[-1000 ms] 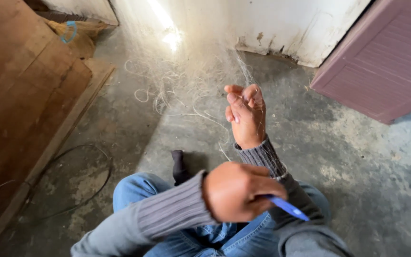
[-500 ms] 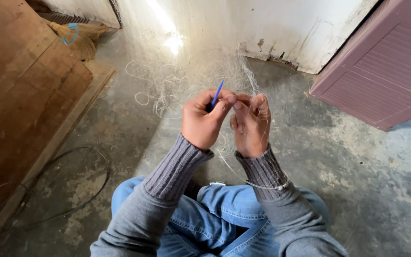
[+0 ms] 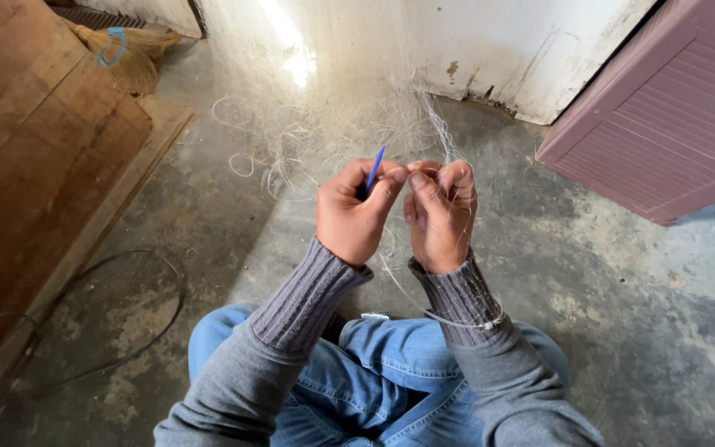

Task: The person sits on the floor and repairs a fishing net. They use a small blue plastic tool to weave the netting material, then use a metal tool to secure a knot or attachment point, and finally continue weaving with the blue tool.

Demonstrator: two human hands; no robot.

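Note:
My left hand (image 3: 351,217) is closed around a thin blue needle-like tool (image 3: 375,169), whose tip sticks up between thumb and forefinger. My right hand (image 3: 443,217) is right beside it, fingertips pinching strands of a fine pale net (image 3: 349,116). The net stretches from my hands up toward the wall and spreads over the floor. The two hands touch at the fingertips. A thin pale thread (image 3: 411,294) trails down from my hands to my right wrist. My knees in blue jeans (image 3: 374,372) are below.
Brown wooden boards (image 3: 35,165) lean at the left, a straw broom (image 3: 138,58) behind them. A black cable (image 3: 146,323) loops on the concrete floor. A maroon slatted door (image 3: 672,116) stands at the right, beside a white wall (image 3: 498,41).
My left hand rose with the blue tool from near my lap up to my right hand, which has stayed raised in the net. The hands now meet at the fingertips.

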